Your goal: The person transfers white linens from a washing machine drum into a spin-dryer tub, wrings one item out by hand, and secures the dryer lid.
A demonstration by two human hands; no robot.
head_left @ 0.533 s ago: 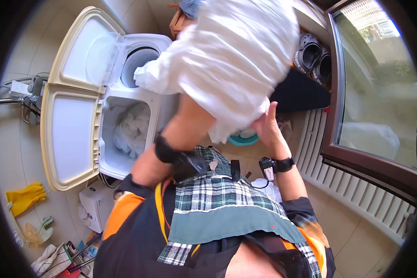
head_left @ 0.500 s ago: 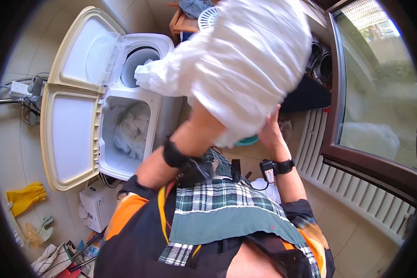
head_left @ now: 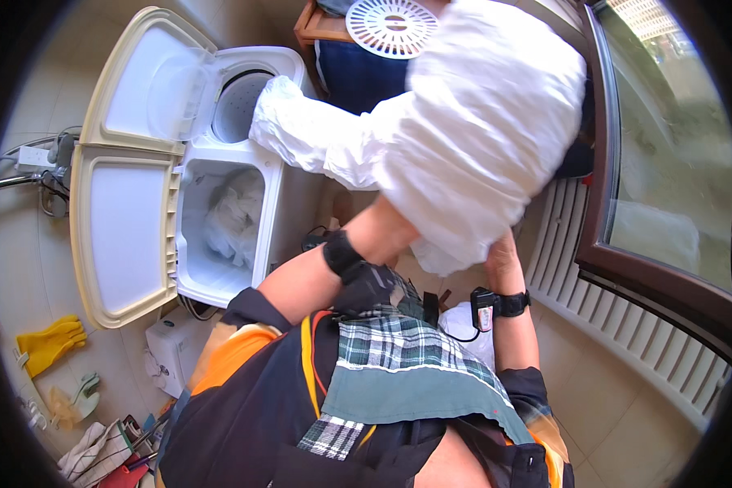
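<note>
A large white garment [head_left: 480,138] with a long sleeve-like part [head_left: 325,134] hangs bunched up in front of me. The sleeve-like part reaches left toward the round spin tub [head_left: 240,114] of a twin-tub washing machine. My left hand [head_left: 390,224] grips the garment from below, its fingers covered by the fabric. At the garment's lower right edge, my right hand [head_left: 503,256] holds it too, with the fingertips hidden. Both lids of the washing machine [head_left: 220,297] stand raised. More white cloth [head_left: 237,220] lies in its square wash tub.
A white slotted disc [head_left: 392,28] rests on a wooden stand [head_left: 317,28] at the back. To the right are a radiator [head_left: 626,297] and an open brown-framed window [head_left: 598,163]. Yellow rubber gloves [head_left: 51,345] hang at the left, above assorted cloths [head_left: 96,449].
Both hands and the white garment have moved right. The sleeve-like part has swung away from the spin tub's mouth, and more of the slotted disc shows.
</note>
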